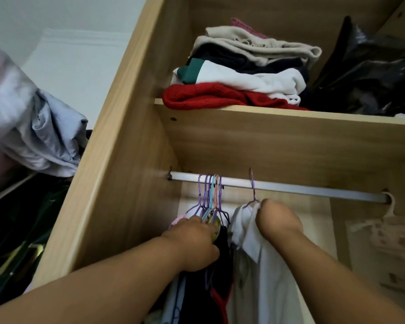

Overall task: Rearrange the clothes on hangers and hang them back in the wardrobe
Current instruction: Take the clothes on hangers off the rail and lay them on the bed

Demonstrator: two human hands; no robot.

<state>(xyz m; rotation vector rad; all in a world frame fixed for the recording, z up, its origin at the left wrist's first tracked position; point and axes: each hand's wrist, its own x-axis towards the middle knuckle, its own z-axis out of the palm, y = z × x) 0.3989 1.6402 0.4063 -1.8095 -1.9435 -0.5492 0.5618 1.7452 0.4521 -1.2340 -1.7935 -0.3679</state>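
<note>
The right hand (278, 224) is clutching the collar of a white shirt (264, 272), which is hanging on a purple hanger (252, 189) from the metal rail (313, 189). Just beside it, the left hand (193, 243) is gripping a bunch of coloured hangers (210, 195) carrying dark clothes (198, 293). Above, the wardrobe (112, 164) shelf (255, 110) is bearing folded clothes (239, 73) and a black bag (372, 73); a pale wall (80, 73) is showing on the left.

Two hands: left hand (192, 242) at 6 o'clock, right hand (278, 223) at 5. One rail (313, 191). About five bunched hangers (211, 194), one purple hanger (253, 194) alone, one white hanger (390, 206) at 4. Five folded garments (239, 73) at 12. One bag (372, 73) at 2.
</note>
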